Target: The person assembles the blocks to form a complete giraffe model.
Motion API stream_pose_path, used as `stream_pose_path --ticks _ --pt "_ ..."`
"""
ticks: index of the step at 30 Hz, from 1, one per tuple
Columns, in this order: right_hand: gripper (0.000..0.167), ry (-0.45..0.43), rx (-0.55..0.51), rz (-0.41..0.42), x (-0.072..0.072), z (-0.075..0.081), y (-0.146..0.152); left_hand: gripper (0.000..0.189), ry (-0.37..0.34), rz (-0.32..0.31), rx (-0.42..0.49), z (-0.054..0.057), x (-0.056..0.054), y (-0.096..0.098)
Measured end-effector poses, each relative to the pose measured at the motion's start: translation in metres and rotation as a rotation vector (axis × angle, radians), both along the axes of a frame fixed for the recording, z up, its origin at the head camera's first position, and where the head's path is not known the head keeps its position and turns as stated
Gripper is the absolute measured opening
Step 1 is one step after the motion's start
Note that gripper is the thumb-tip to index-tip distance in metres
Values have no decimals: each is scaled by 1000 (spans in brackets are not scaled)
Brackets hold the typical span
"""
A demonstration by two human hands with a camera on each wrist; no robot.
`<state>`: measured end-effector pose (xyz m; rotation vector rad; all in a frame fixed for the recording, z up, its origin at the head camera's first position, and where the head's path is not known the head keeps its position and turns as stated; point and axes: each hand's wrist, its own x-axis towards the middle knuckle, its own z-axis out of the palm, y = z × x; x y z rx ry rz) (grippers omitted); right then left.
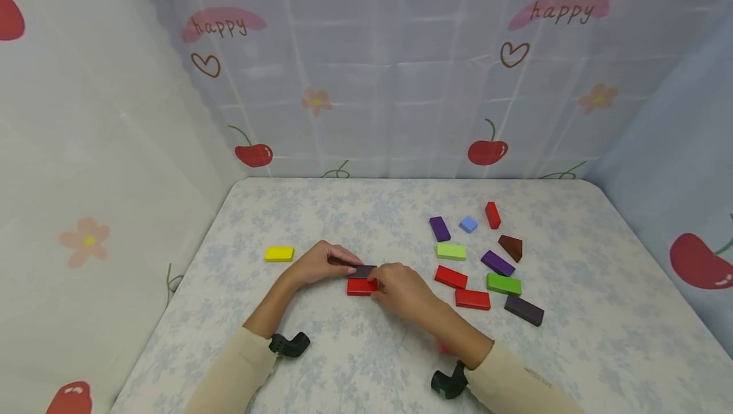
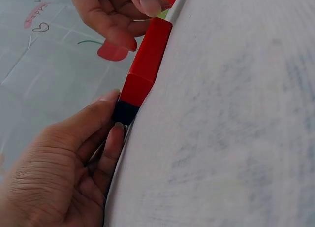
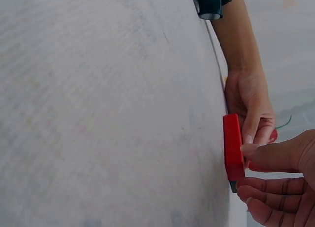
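Near the middle of the table, a red block (image 1: 359, 288) lies long side to long side with a dark block (image 1: 364, 271), which is on its far side. My left hand (image 1: 321, 264) pinches the left end of the dark block between thumb and fingers. At the right end of the pair is my right hand (image 1: 403, 290), its thumb and fingers bent about the red block's end. In the left wrist view the red block (image 2: 147, 57) covers much of the dark block (image 2: 126, 112). The right wrist view shows the right thumb against the red block (image 3: 233, 143).
A yellow block (image 1: 279, 254) lies to the left. Scattered on the right are several blocks, among them a red block (image 1: 472, 299), a green block (image 1: 504, 284), a dark block (image 1: 523, 310) and a brown block (image 1: 511, 247). Another red piece (image 1: 445, 348) shows partly behind the right forearm.
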<state>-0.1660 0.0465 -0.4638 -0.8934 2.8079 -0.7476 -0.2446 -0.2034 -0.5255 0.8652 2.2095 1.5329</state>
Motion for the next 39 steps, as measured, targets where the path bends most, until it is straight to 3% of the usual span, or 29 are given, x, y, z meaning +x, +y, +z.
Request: stream_pose_path --ticks 5,13,16,23,31,39 --pt "24 1 -26 -38 3 8 21 25 2 16 2 -1 1 1" --pt "30 14 -14 -220 6 17 70 29 34 12 -18 0 2 1" --pt "31 33 1 -245 1 15 89 28 38 5 -21 -1 2 1" --pt "27 24 82 -251 -14 15 120 27 42 -9 -8 -2 0 -1" --pt "31 -45 205 -239 -21 12 132 30 64 -23 3 -2 2 -2" --pt "28 -74 169 -210 -22 7 130 32 64 -17 -15 -2 3 0"
